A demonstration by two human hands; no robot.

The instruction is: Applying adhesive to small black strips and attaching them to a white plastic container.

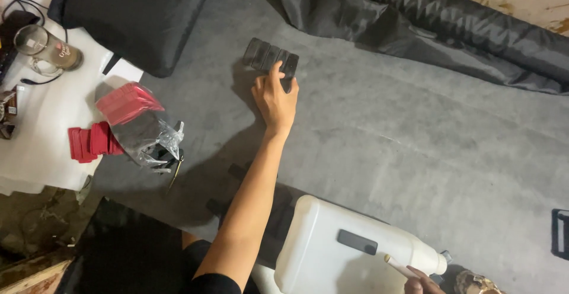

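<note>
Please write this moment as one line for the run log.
left hand: on dark ridged pads | right hand: holds thin stick by white jug | surface: grey felt
</note>
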